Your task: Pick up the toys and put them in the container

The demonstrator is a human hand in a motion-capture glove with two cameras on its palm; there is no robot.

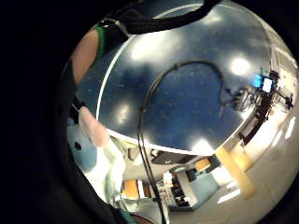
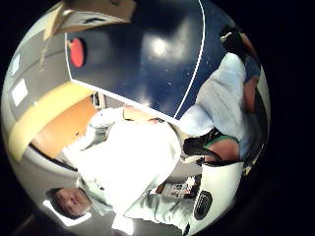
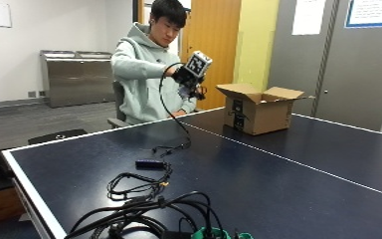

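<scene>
Gloved right hand (image 3: 190,74) raised in the air beside the open cardboard box (image 3: 258,113), on the person's side of it, above the worktop (image 3: 257,174) edge. In the thumb-side view, fingers curl round a pale blue-white soft toy (image 2: 216,101); the toy is at the palm, not on the worktop. Key relation: the box lies to the side of the hand and lower, flaps open, mouth up, so the likely next move is across to the box, then down. A red round thing (image 2: 76,51) sits on the worktop just beside the box; can't tell if it is a toy.
</scene>
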